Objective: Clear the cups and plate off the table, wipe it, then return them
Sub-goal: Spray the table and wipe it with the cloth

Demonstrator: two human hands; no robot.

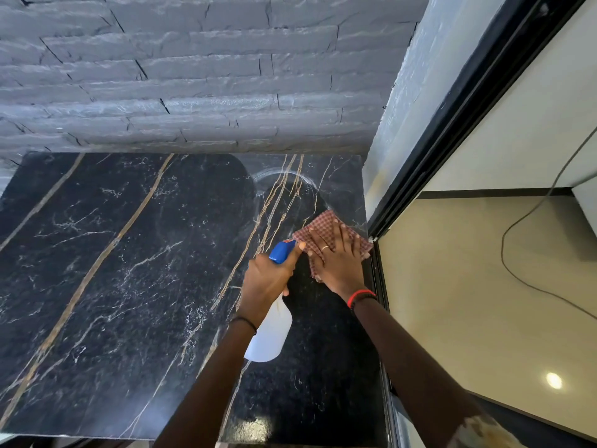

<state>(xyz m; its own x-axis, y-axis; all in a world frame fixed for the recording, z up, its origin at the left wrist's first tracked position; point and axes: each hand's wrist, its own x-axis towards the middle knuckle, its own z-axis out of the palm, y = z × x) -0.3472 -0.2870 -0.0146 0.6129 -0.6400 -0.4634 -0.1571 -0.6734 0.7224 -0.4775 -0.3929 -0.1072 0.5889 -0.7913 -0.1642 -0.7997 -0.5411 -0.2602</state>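
A red checked cloth (323, 218) is pressed flat onto the black marble table (129, 286), near its right edge, by the straight-fingered right hand (339, 257). Just left of it, a spray bottle (269, 334) is grasped in the left hand (265, 279).

Black marble table (113, 286), white veins and gold streaks running through it! Now the cloth (323, 223), red-and-white check; the bottle (269, 337), white, blue nozzle (281, 252), dab of red; wall (193, 76) grey stone, floor (468, 302) glossy beige, wristband (360, 297) red over black
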